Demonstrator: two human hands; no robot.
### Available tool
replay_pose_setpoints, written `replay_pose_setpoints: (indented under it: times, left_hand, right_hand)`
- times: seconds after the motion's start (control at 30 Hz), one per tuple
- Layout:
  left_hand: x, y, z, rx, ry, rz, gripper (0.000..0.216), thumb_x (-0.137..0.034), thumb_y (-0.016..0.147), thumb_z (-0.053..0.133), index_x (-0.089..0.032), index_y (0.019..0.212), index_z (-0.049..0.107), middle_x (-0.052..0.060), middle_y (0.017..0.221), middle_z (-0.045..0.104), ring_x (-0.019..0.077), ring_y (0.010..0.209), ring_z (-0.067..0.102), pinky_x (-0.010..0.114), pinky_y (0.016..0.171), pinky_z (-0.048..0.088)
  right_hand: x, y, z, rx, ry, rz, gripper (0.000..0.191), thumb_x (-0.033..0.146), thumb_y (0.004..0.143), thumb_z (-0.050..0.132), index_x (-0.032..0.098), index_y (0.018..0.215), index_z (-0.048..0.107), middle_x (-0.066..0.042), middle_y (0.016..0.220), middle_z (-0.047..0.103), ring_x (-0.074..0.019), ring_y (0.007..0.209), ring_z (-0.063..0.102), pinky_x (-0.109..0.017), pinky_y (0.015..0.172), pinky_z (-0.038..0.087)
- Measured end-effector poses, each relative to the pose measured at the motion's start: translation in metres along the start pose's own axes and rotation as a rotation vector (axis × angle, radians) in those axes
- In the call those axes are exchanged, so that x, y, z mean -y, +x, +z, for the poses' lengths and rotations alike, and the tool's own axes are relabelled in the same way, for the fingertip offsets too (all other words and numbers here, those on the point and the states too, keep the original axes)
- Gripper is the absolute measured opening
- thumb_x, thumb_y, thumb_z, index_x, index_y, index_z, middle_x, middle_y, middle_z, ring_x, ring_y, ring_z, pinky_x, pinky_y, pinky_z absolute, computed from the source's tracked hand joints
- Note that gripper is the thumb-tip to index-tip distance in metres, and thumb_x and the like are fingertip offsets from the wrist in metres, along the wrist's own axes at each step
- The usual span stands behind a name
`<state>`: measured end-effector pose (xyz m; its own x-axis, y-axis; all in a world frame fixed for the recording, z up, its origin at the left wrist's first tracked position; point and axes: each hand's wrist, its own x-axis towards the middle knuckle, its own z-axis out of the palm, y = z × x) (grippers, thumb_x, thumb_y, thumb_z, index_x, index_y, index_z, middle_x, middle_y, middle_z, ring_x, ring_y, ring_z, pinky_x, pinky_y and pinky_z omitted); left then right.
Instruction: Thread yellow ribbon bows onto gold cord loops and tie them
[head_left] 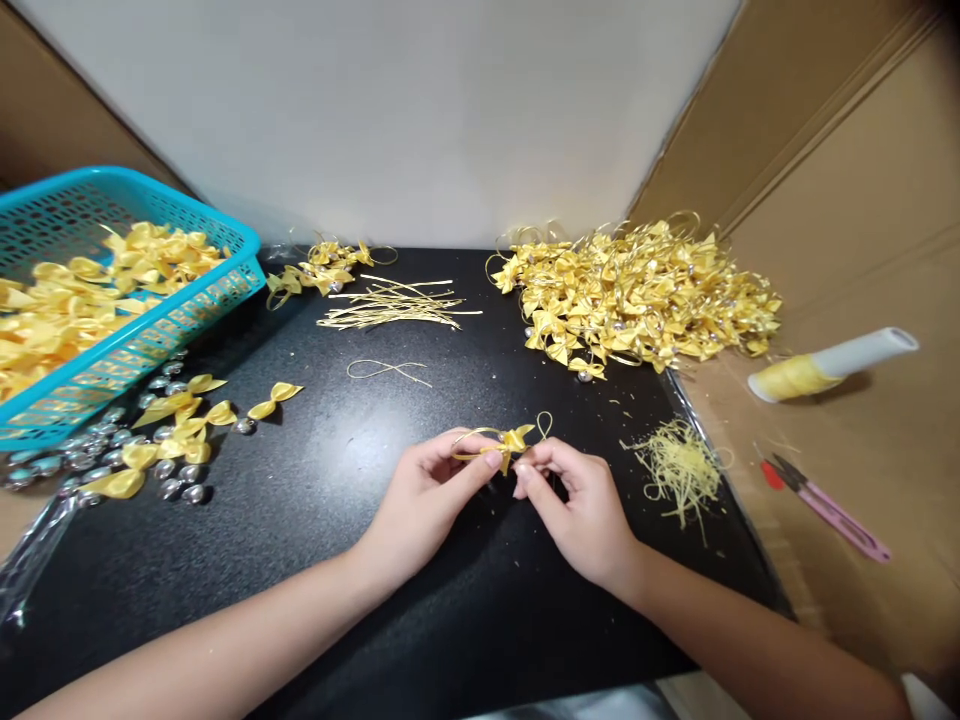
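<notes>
My left hand (426, 492) and my right hand (576, 505) meet over the middle of the black mat (315, 560), fingers pinched. Between them they hold a small yellow ribbon bow (513, 440) with a thin gold cord looped through it; loops of the cord stick out to the left and above the right fingers. A single looped gold cord (386, 370) lies on the mat just beyond my hands. Further back lies a bundle of cut gold cords (394, 303).
A turquoise basket (176, 318) of yellow bows sits at the left. Loose bows and silver beads (161, 440) lie beside it. A big heap of finished bows (637, 295) fills the back right. Cord trimmings (679, 468), a thread spool (825, 365) and pink snips (829, 510) lie right.
</notes>
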<state>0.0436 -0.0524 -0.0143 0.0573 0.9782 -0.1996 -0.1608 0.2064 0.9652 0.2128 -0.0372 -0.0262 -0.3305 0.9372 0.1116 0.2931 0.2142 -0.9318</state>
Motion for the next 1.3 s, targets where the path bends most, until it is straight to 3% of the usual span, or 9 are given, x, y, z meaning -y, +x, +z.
replay_pose_setpoints:
  times: [0.23, 0.33, 0.43, 0.5, 0.63, 0.73, 1.03, 1.23, 1.3]
  left_hand:
    - [0.000, 0.002, 0.000, 0.056, 0.015, -0.075, 0.014, -0.028, 0.078, 0.071, -0.016, 0.071, 0.071, 0.000, 0.069, 0.067, 0.0097, 0.065, 0.056, 0.020, 0.065, 0.045]
    - [0.001, 0.003, -0.003, -0.019, 0.113, -0.031, 0.017, -0.031, 0.077, 0.070, -0.015, 0.071, 0.069, 0.001, 0.069, 0.066, 0.0117, 0.066, 0.057, 0.022, 0.064, 0.045]
    - [0.003, 0.003, -0.005, -0.086, 0.308, 0.088, 0.018, -0.031, 0.080, 0.067, -0.016, 0.072, 0.070, 0.002, 0.069, 0.064, 0.0127, 0.065, 0.056, 0.023, 0.060, 0.043]
    - [0.003, 0.003, -0.006, -0.084, 0.448, 0.212, 0.015, -0.029, 0.081, 0.067, -0.016, 0.077, 0.073, 0.002, 0.068, 0.063, 0.0123, 0.062, 0.055, 0.023, 0.057, 0.042]
    - [0.002, 0.002, -0.006, -0.072, 0.621, 0.469, 0.010, -0.022, 0.081, 0.065, -0.016, 0.076, 0.072, 0.001, 0.063, 0.061, 0.0101, 0.057, 0.052, 0.021, 0.052, 0.039]
    - [0.002, 0.002, -0.005, -0.048, 0.685, 0.523, 0.010, -0.019, 0.082, 0.063, -0.016, 0.077, 0.071, 0.002, 0.065, 0.062, 0.0097, 0.057, 0.052, 0.020, 0.052, 0.039]
    - [0.002, 0.009, -0.004, -0.075, 0.638, 0.258, 0.016, -0.025, 0.079, 0.062, -0.015, 0.067, 0.066, 0.001, 0.063, 0.060, 0.0102, 0.057, 0.050, 0.021, 0.053, 0.037]
    - [0.005, 0.023, -0.015, -0.131, 0.488, 0.076, 0.024, -0.036, 0.076, 0.064, -0.015, 0.064, 0.060, 0.000, 0.061, 0.059, 0.0115, 0.057, 0.051, 0.023, 0.056, 0.039]
    - [0.005, 0.025, -0.017, -0.130, 0.475, 0.057, 0.025, -0.036, 0.074, 0.064, -0.015, 0.063, 0.059, 0.000, 0.060, 0.059, 0.0116, 0.056, 0.051, 0.023, 0.056, 0.039]
  right_hand:
    - [-0.002, 0.005, 0.004, -0.002, -0.004, -0.007, 0.018, 0.019, 0.089, 0.054, 0.018, 0.073, 0.060, 0.001, 0.066, 0.064, -0.0111, 0.061, 0.060, -0.023, 0.063, 0.047]
    - [0.001, 0.005, 0.001, -0.120, -0.107, -0.116, 0.008, 0.017, 0.086, 0.059, 0.019, 0.081, 0.065, -0.002, 0.077, 0.067, -0.0143, 0.074, 0.062, -0.027, 0.070, 0.049]
    - [0.006, 0.004, -0.003, -0.289, -0.287, -0.355, 0.005, 0.016, 0.080, 0.066, 0.021, 0.081, 0.068, -0.004, 0.083, 0.063, -0.0177, 0.084, 0.058, -0.033, 0.077, 0.047]
    - [0.008, 0.003, -0.004, -0.308, -0.375, -0.427, 0.005, 0.018, 0.080, 0.068, 0.023, 0.082, 0.070, -0.004, 0.082, 0.060, -0.0183, 0.083, 0.054, -0.035, 0.076, 0.045]
    - [0.007, 0.005, 0.001, -0.267, -0.438, -0.365, 0.008, 0.022, 0.084, 0.064, 0.023, 0.084, 0.072, -0.005, 0.083, 0.058, -0.0191, 0.082, 0.051, -0.036, 0.075, 0.043]
    - [0.005, 0.007, 0.004, -0.242, -0.421, -0.351, 0.014, 0.018, 0.087, 0.060, 0.022, 0.078, 0.070, -0.004, 0.081, 0.057, -0.0183, 0.080, 0.049, -0.035, 0.073, 0.042]
    - [0.009, 0.010, -0.007, -0.353, -0.300, -0.334, 0.013, 0.021, 0.091, 0.053, 0.021, 0.082, 0.062, -0.004, 0.085, 0.050, -0.0186, 0.087, 0.050, -0.035, 0.078, 0.042]
    - [0.049, 0.025, -0.064, -0.577, 0.144, -0.443, 0.010, 0.018, 0.090, 0.054, 0.023, 0.081, 0.056, -0.007, 0.101, 0.055, -0.0210, 0.105, 0.056, -0.040, 0.087, 0.045]
    - [0.062, 0.028, -0.096, -0.605, 0.116, -0.533, 0.016, 0.014, 0.092, 0.049, 0.023, 0.083, 0.058, -0.008, 0.105, 0.057, -0.0220, 0.111, 0.056, -0.043, 0.090, 0.043]
